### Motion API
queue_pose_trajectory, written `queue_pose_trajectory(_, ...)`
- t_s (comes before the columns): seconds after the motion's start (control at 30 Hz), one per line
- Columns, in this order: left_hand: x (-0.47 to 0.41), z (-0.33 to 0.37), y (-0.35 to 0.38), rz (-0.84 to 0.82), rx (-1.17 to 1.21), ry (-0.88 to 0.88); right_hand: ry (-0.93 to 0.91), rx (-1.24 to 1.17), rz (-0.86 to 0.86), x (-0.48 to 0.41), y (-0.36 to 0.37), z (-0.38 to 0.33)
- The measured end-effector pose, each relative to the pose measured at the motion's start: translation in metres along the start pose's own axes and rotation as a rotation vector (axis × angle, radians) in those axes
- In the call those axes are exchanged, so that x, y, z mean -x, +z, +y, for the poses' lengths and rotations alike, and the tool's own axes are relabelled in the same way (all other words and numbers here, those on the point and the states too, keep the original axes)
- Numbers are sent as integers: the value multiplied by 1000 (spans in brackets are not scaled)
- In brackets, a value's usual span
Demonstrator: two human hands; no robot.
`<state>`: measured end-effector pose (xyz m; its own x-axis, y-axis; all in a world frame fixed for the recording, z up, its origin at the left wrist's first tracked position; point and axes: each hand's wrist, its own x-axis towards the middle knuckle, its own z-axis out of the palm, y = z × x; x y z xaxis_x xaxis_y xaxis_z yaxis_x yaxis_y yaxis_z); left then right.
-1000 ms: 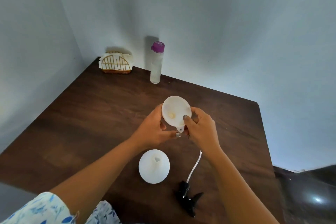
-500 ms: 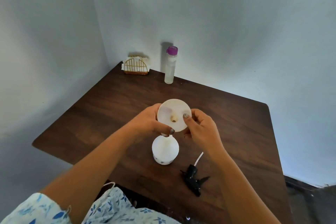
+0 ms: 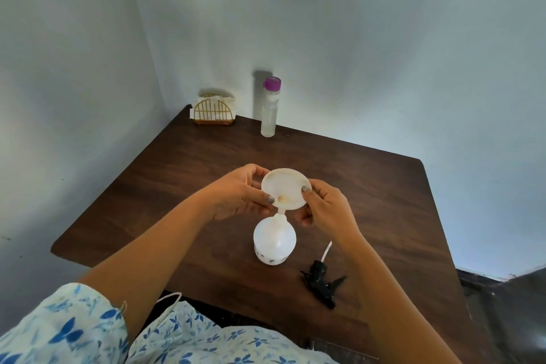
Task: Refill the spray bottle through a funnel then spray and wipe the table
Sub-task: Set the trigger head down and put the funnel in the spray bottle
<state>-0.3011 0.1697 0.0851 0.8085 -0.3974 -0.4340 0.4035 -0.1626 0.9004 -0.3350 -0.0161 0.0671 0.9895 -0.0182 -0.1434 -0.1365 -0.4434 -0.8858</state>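
Funnel [image 3: 286, 188] directly above the bottle [image 3: 274, 241], stem pointing down at the open neck. The stem tip meets the neck rim; we cannot tell whether it is seated inside. Long axis of the funnel runs near vertical, bowl tipped slightly toward us.

Grip: left hand [image 3: 236, 195] pinches the bowl rim on the bottle's left, right hand [image 3: 325, 207] pinches it on the bottle's right. Both are about equally near the neck. The bottle stands upright on the table [image 3: 384, 186], held by neither hand. We judge the coming move to be a short straight drop along the bottle's axis.

Contents: the bottle is opaque white, so its fill level is hidden. We see no liquid in the funnel bowl. The trigger [image 3: 322, 284] lies off the bottle, near its right and toward us. The capped refill [image 3: 270, 109] stands well beyond the bottle and holds clear liquid. A rack [image 3: 213, 111] with napkins sits beyond and left.
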Motion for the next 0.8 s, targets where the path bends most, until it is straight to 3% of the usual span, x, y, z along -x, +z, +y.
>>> queue_pose_trajectory(0.8, -22, -36, -8, -86, 34, -11, 138, 37, 21, 8, 26, 22)
